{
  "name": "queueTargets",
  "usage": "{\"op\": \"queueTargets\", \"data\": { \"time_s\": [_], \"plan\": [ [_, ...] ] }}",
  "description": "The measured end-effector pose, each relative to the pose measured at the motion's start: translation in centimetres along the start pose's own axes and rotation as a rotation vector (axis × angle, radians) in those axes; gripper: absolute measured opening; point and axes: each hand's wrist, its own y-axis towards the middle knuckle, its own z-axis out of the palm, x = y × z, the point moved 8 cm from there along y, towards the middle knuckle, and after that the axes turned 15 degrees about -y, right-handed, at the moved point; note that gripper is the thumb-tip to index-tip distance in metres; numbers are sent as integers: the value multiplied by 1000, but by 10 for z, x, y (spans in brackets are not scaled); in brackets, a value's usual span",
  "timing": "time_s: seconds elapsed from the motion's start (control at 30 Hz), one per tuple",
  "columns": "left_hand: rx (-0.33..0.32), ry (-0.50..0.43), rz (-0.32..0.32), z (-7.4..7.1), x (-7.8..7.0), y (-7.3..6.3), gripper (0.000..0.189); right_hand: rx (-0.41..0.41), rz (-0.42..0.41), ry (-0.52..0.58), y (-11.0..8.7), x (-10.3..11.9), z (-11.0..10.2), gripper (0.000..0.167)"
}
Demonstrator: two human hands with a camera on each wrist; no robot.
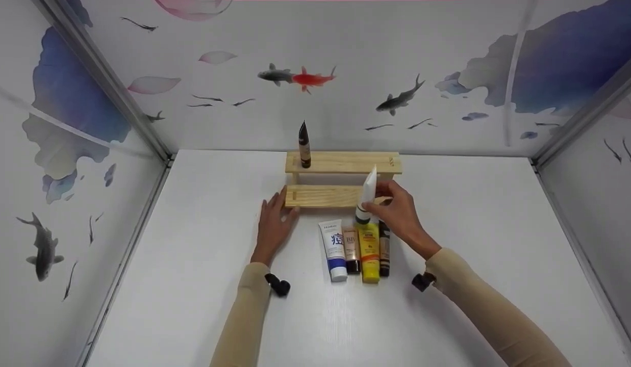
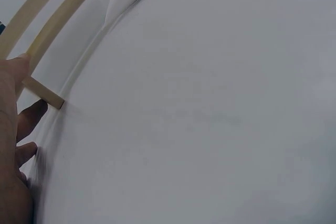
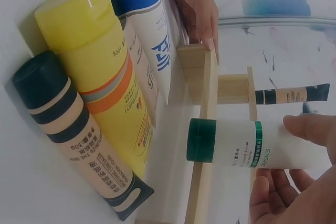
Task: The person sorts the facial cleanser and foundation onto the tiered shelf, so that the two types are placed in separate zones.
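My right hand (image 1: 403,216) pinches a white squeeze tube (image 1: 367,196) with a dark green cap (image 3: 201,140), thumb on one side and fingers on the other. The tube stands cap down close over the front step of a two-step wooden rack (image 1: 323,196), tilted a little. Against the rack's left end rests my left hand (image 1: 274,227), its fingers extended along the side and the thumb near the front corner. A slim black-and-beige tube (image 1: 304,148) stands upright on the rear step, at its left.
Before the rack several tubes lie side by side on the white table (image 1: 193,265): a white-and-blue one (image 1: 333,250), a small beige BB tube (image 1: 351,247), a yellow one (image 1: 369,255) and a black-and-beige one (image 1: 384,252). Printed panels (image 1: 346,112) wall in the table.
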Motion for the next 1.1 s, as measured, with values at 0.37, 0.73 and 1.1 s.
{"op": "queueTargets", "data": {
  "time_s": [0.37,0.73,1.1],
  "plan": [
    [-6,17,46,-2,-2,1,76,22,-52,34,7,17,14,54],
    [-9,2,10,-1,1,-1,79,40,-155,65,19,34,28,54],
    [3,6,-26,0,1,-1,81,82,-212,110,31,49,43,58]
  ]
}}
